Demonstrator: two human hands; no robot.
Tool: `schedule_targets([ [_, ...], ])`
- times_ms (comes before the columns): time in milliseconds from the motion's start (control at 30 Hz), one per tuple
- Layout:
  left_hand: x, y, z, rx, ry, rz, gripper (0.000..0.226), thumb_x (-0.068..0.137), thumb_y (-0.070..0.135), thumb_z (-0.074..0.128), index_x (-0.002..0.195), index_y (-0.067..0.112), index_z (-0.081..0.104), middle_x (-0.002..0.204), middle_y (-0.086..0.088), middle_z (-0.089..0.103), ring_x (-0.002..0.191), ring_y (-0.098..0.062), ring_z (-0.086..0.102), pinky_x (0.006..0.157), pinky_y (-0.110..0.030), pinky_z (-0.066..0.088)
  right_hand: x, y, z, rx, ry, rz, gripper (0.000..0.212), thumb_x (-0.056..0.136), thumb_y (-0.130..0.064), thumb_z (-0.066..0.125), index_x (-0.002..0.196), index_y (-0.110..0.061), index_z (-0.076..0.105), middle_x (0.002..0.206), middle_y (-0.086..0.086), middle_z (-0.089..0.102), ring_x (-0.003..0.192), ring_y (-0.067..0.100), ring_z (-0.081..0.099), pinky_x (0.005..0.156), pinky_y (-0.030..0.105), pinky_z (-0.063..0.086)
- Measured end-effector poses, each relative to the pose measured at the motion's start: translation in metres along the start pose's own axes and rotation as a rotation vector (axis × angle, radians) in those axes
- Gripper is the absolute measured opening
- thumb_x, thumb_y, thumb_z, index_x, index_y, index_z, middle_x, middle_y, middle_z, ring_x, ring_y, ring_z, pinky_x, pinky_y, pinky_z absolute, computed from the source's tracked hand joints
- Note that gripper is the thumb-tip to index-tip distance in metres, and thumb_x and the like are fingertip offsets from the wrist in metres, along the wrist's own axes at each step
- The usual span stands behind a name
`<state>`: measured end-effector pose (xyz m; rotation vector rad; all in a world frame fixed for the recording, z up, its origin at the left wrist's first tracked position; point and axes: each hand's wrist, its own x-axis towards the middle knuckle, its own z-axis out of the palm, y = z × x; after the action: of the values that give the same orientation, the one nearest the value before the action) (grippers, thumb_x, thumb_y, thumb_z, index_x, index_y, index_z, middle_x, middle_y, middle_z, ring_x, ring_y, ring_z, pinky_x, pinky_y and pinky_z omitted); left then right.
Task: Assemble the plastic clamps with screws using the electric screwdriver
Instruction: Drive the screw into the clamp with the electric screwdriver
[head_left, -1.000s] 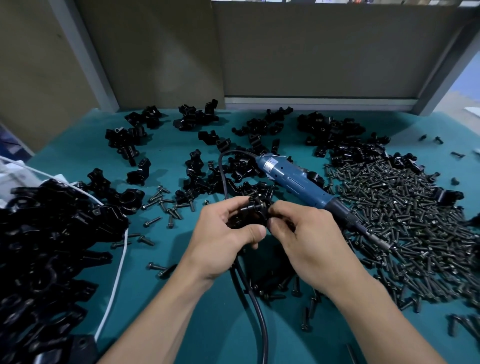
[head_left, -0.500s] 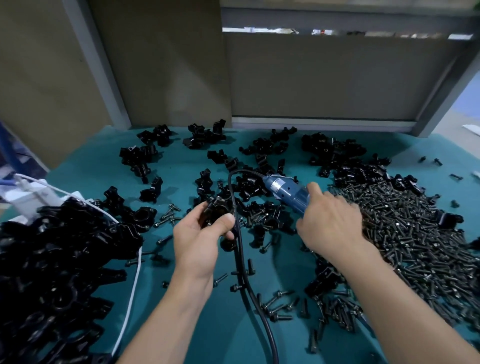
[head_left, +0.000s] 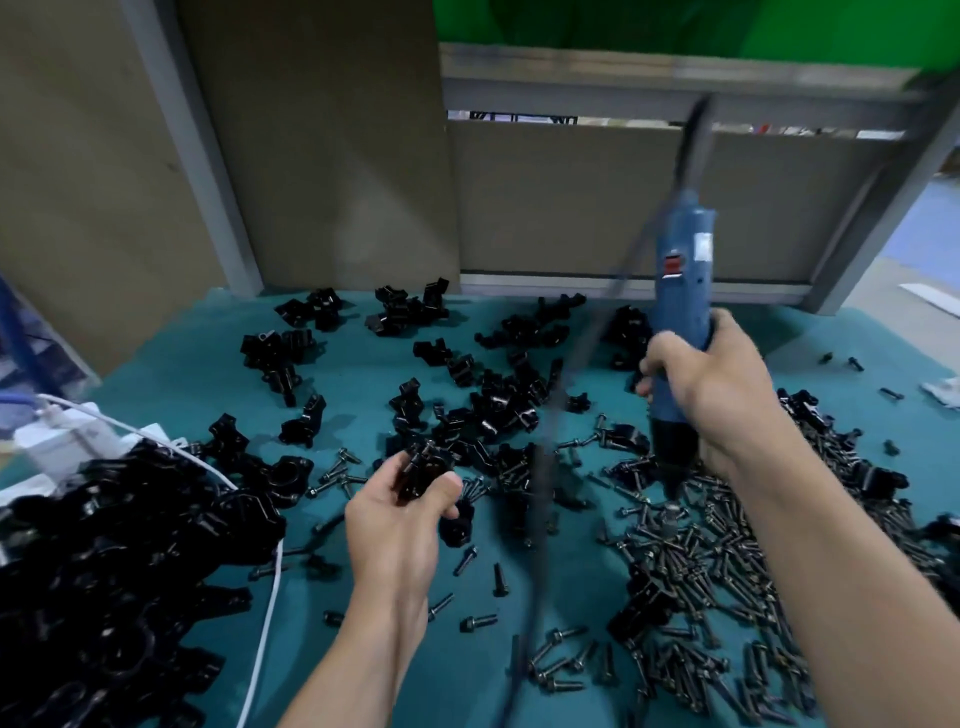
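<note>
Left hand: at 6 o'clock of the view, palm up, fingers and thumb curled round a small black plastic clamp.
Right hand: at 3 o'clock, fist wrapped round the lower barrel of the blue electric screwdriver.
Screwdriver: upright, dark nose pointing down over the 11 o'clock edge of the pile of dark metal screws; contact cannot be told.
Black cord: blurred, running from the tool's top down toward 6 o'clock.
Screw pile: at 4 o'clock on the teal table mat.
Loose black clamps: scattered from centre to 12 o'clock.
Heap of black clamps: at 8 o'clock, with a white cable beside it.
</note>
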<state>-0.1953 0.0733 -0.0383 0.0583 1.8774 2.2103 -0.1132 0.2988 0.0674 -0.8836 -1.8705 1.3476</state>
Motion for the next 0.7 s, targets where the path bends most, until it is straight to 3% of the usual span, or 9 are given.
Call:
schedule_targets([
  [33, -0.001, -0.001, 0.0, 0.042, -0.017, 0.012, 0.03, 0.086, 0.005, 0.079, 0.116, 0.004, 0.071, 0.068, -0.002, 0.073, 0.063, -0.002, 0.066, 0.059, -0.003, 0.045, -0.001, 0.0, 0.004, 0.165, -0.007, 0.026, 0.027, 0.074, -0.018, 0.064, 0.099, -0.02, 0.054, 0.085, 0.008, 0.066, 0.06, 0.019, 0.063, 0.059, 0.037, 0.052],
  [100, -0.002, -0.005, 0.001, 0.073, -0.055, 0.033, 0.033, 0.084, 0.005, 0.081, 0.114, 0.015, 0.072, 0.069, 0.008, 0.074, 0.065, 0.001, 0.068, 0.058, -0.001, 0.045, -0.006, 0.003, 0.016, 0.429, -0.006, 0.056, 0.022, 0.079, -0.008, 0.064, 0.096, -0.015, 0.054, 0.071, 0.006, 0.061, 0.055, 0.018, 0.058, 0.059, 0.036, 0.051],
  [167, -0.003, -0.005, 0.002, 0.094, -0.088, 0.046, 0.045, 0.082, 0.007, 0.084, 0.111, 0.036, 0.066, 0.082, 0.026, 0.075, 0.08, 0.01, 0.069, 0.068, -0.002, 0.048, -0.009, 0.008, 0.028, 0.621, 0.024, 0.126, 0.02, 0.085, -0.005, 0.07, 0.096, -0.013, 0.055, 0.063, 0.002, 0.06, 0.052, 0.017, 0.057, 0.055, 0.034, 0.052],
  [233, -0.002, -0.006, 0.002, 0.111, -0.116, 0.051, 0.048, 0.081, 0.007, 0.086, 0.109, 0.041, 0.066, 0.095, 0.034, 0.073, 0.093, 0.014, 0.067, 0.083, -0.012, 0.05, -0.011, 0.011, 0.039, 0.791, 0.045, 0.216, 0.018, 0.088, -0.005, 0.072, 0.096, -0.01, 0.056, 0.06, 0.002, 0.06, 0.048, 0.017, 0.056, 0.052, 0.03, 0.052],
  [333, -0.001, -0.008, 0.0, 0.152, -0.157, 0.055, 0.052, 0.081, 0.006, 0.086, 0.1, 0.049, 0.062, 0.085, 0.042, 0.069, 0.082, 0.023, 0.063, 0.077, -0.009, 0.043, -0.01, 0.016, 0.05, 0.995, 0.063, 0.304, 0.017, 0.089, 0.002, 0.065, 0.093, -0.008, 0.052, 0.063, 0.005, 0.057, 0.047, 0.017, 0.053, 0.051, 0.029, 0.05],
  [400, 0.0, -0.01, 0.0, 0.164, -0.163, 0.049, 0.055, 0.08, 0.007, 0.086, 0.114, 0.045, 0.063, 0.09, 0.04, 0.07, 0.088, 0.023, 0.063, 0.085, -0.013, 0.044, -0.007, 0.022, 0.054, 1.068, 0.093, 0.307, 0.019, 0.088, 0.005, 0.063, 0.094, -0.008, 0.049, 0.064, 0.006, 0.054, 0.047, 0.018, 0.051, 0.051, 0.03, 0.049],
  [500, 0.0, -0.008, 0.002, 0.183, -0.174, 0.03, 0.066, 0.081, 0.009, 0.086, 0.139, 0.028, 0.06, 0.127, 0.019, 0.069, 0.119, 0.0, 0.063, 0.111, -0.033, 0.044, -0.003, 0.03, 0.056, 1.11, 0.116, 0.291, 0.02, 0.088, 0.006, 0.062, 0.095, -0.007, 0.048, 0.064, 0.006, 0.053, 0.047, 0.018, 0.051, 0.052, 0.03, 0.049],
  [700, -0.003, -0.01, 0.001, 0.255, -0.266, 0.061, 0.055, 0.081, 0.009, 0.085, 0.133, 0.012, 0.067, 0.129, 0.001, 0.072, 0.123, -0.017, 0.065, 0.109, -0.04, 0.05, 0.001, 0.04, 0.05, 1.149, 0.133, 0.318, 0.018, 0.088, 0.004, 0.063, 0.089, -0.007, 0.049, 0.063, 0.006, 0.055, 0.049, 0.018, 0.052, 0.054, 0.03, 0.05],
])
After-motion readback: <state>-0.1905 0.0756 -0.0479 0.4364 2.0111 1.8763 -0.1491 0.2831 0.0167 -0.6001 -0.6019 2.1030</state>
